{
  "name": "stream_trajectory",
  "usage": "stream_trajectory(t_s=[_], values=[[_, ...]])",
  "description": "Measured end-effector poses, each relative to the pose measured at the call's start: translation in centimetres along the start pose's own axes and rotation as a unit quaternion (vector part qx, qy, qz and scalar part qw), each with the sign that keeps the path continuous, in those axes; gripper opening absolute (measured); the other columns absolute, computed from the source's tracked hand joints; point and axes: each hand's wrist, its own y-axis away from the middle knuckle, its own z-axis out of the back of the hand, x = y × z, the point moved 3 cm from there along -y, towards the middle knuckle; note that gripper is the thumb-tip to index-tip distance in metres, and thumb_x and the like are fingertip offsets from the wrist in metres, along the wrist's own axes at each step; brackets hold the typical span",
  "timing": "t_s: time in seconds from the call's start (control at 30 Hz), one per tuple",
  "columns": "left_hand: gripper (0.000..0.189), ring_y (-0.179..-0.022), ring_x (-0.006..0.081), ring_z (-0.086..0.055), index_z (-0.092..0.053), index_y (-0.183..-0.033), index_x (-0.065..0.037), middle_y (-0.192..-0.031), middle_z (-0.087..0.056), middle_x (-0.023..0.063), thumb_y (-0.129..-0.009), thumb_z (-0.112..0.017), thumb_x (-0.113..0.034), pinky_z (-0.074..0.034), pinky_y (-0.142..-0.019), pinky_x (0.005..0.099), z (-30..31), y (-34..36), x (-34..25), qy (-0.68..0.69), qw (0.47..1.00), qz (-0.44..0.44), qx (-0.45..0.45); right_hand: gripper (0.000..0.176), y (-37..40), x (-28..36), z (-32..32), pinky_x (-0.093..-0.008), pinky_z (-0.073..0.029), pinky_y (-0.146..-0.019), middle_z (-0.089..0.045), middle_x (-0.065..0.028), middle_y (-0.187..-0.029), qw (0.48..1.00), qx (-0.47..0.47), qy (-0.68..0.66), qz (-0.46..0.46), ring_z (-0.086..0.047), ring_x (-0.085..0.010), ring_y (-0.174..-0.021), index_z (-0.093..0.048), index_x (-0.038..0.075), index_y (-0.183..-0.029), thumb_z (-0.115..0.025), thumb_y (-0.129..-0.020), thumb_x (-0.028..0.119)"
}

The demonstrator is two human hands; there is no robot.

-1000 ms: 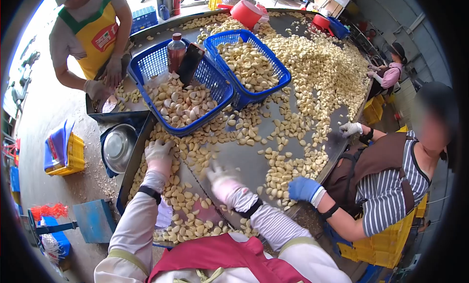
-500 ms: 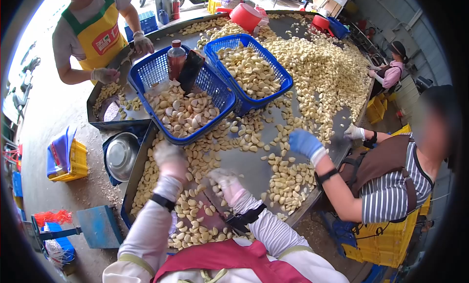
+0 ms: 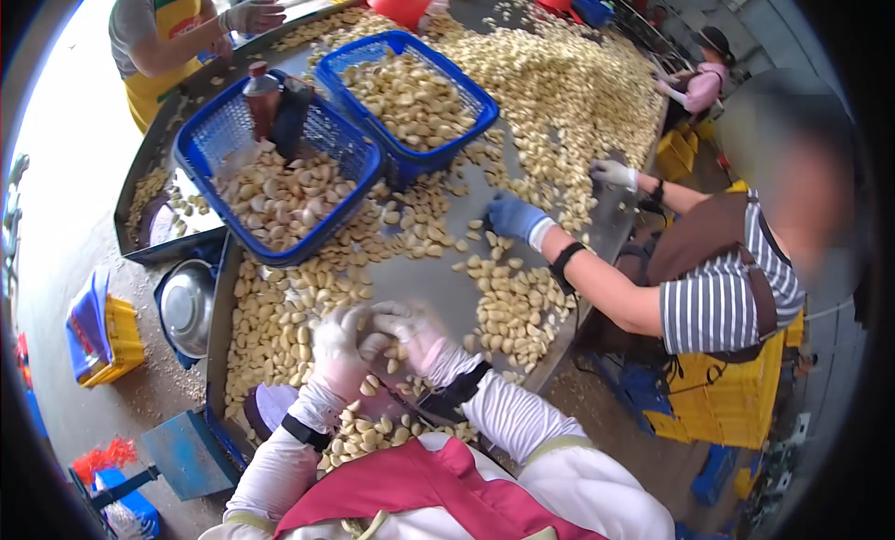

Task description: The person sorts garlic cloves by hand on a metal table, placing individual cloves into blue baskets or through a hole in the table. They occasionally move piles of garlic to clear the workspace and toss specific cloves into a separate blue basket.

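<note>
My left hand (image 3: 341, 346), in a white glove, is curled with its fingertips close to those of my right hand (image 3: 412, 335), also gloved and curled. Whatever sits between the fingers is hidden. Pale peeled garlic cloves (image 3: 369, 432) lie below my hands at the table's near edge, with a few right under the fingers. More garlic cloves (image 3: 270, 325) spread out to the left of my left hand. Beyond my hands stands a blue basket (image 3: 303, 253) of garlic cloves, some pinkish, with a bottle in it. A second blue basket (image 3: 410, 155) of paler cloves adjoins it.
A co-worker's blue-gloved hand (image 3: 515, 215) reaches over the metal table (image 3: 401, 283) from the right. Another person's gloved hand (image 3: 252, 16) is raised at the far left. A large clove heap (image 3: 559, 92) covers the far side. A metal bowl (image 3: 186, 307) stands beside the table's left edge.
My left hand has come down and nearer to me, beside my right hand. The far-left person's hands have lifted from the table. The whole view has shifted.
</note>
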Motion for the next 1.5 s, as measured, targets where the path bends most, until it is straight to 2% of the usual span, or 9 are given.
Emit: stream_trajectory(t_s=[0.27,0.53,0.7,0.73,0.87,0.93,1.33,1.43,1.5], values=[[0.074,-0.138,0.0401,-0.030,-0.051,-0.139,-0.021,-0.148,-0.036,0.0135,-0.073,-0.075,-0.046,-0.021,-0.112,0.0622,-1.2,1.9,1.9,-0.233,0.940,-0.061,0.243,0.036,4.2,3.9,20.6,-0.0458,-0.057,-0.082,-0.065,-0.0255,-0.111,0.585,-0.267,0.726,-0.243,-0.068,-0.0389,-0.099,-0.050,0.002,-0.128,-0.049,-0.095,0.016],[0.073,-0.142,0.0390,-0.028,-0.046,-0.145,-0.020,-0.154,-0.034,0.0153,-0.078,-0.073,-0.036,-0.020,-0.115,0.0576,0.9,-0.3,7.4,-0.274,0.957,0.027,0.088,0.041,-1.9,5.0,11.9,-0.0426,-0.049,-0.101,-0.056,-0.0250,-0.131,0.831,-0.063,0.521,-0.185,-0.059,-0.0378,-0.117,-0.051,0.009,-0.136,-0.048,-0.095,0.010],[0.069,-0.140,0.0378,-0.034,-0.048,-0.144,-0.020,-0.153,-0.037,0.0166,-0.081,-0.070,-0.034,-0.023,-0.115,0.0557,2.0,1.0,9.5,-0.255,0.963,0.034,0.077,0.033,-7.1,6.3,14.5,-0.0422,-0.046,-0.102,-0.056,-0.0118,-0.138,0.661,-0.242,0.678,-0.210,-0.051,-0.0292,-0.129,-0.063,0.010,-0.124,-0.058,-0.095,0.025],[0.069,-0.140,0.0378,-0.034,-0.048,-0.144,-0.020,-0.153,-0.037,0.0166,-0.081,-0.070,-0.034,-0.023,-0.115,0.0557,2.0,0.9,9.4,-0.256,0.963,0.037,0.074,0.036,-8.6,3.9,12.7,-0.0411,-0.050,-0.096,-0.056,-0.0079,-0.139,0.407,0.063,0.908,-0.073,-0.047,-0.0270,-0.133,-0.065,0.011,-0.121,-0.063,-0.091,0.030],[0.069,-0.138,0.0379,-0.036,-0.049,-0.143,-0.019,-0.152,-0.038,0.0164,-0.079,-0.072,-0.030,-0.025,-0.114,0.0552,2.2,0.8,8.9,-0.243,0.966,0.047,0.069,0.036,-8.4,1.5,9.0,-0.0364,-0.052,-0.091,-0.062,-0.0132,-0.122,0.801,-0.107,0.544,0.228,-0.063,-0.0300,-0.106,-0.063,0.009,-0.124,-0.061,-0.089,0.005],[0.068,-0.138,0.0381,-0.036,-0.050,-0.142,-0.018,-0.152,-0.039,0.0164,-0.079,-0.073,-0.031,-0.025,-0.114,0.0549,2.3,0.8,8.8,-0.239,0.968,0.039,0.066,0.026,-8.1,-1.2,6.3,-0.0364,-0.051,-0.090,-0.063,-0.0138,-0.115,0.889,-0.073,0.448,0.049,-0.063,-0.0324,-0.102,-0.068,0.007,-0.114,-0.063,-0.089,0.010],[0.062,-0.133,0.0388,-0.042,-0.055,-0.136,-0.015,-0.144,-0.046,0.0179,-0.078,-0.071,-0.026,-0.030,-0.111,0.0550,2.1,1.0,9.1,-0.243,0.970,0.006,0.017,0.025,-3.7,-4.2,-6.6,-0.0413,-0.056,-0.074,-0.062,-0.0114,-0.090,0.686,0.098,0.700,0.172,-0.068,-0.0310,-0.085,-0.063,0.010,-0.102,-0.072,-0.081,0.020],[0.060,-0.133,0.0389,-0.042,-0.056,-0.135,-0.015,-0.143,-0.047,0.0176,-0.078,-0.071,-0.026,-0.031,-0.110,0.0551,2.0,1.2,9.4,-0.235,0.972,-0.001,0.004,0.013,-4.7,-3.1,-4.4,-0.0372,-0.054,-0.059,-0.068,-0.0143,-0.092,0.839,0.088,0.440,0.308,-0.068,-0.0292,-0.069,-0.064,0.007,-0.092,-0.068,-0.083,0.016],[0.059,-0.133,0.0384,-0.042,-0.056,-0.134,-0.016,-0.143,-0.048,0.0171,-0.079,-0.071,-0.028,-0.031,-0.110,0.0551,2.2,1.1,9.3,-0.233,0.972,0.000,0.003,0.014,-4.2,-1.4,-2.7,-0.0334,-0.053,-0.058,-0.069,-0.0136,-0.089,0.958,0.093,0.271,0.000,-0.067,-0.0244,-0.064,-0.067,0.009,-0.097,-0.064,-0.084,0.013]])
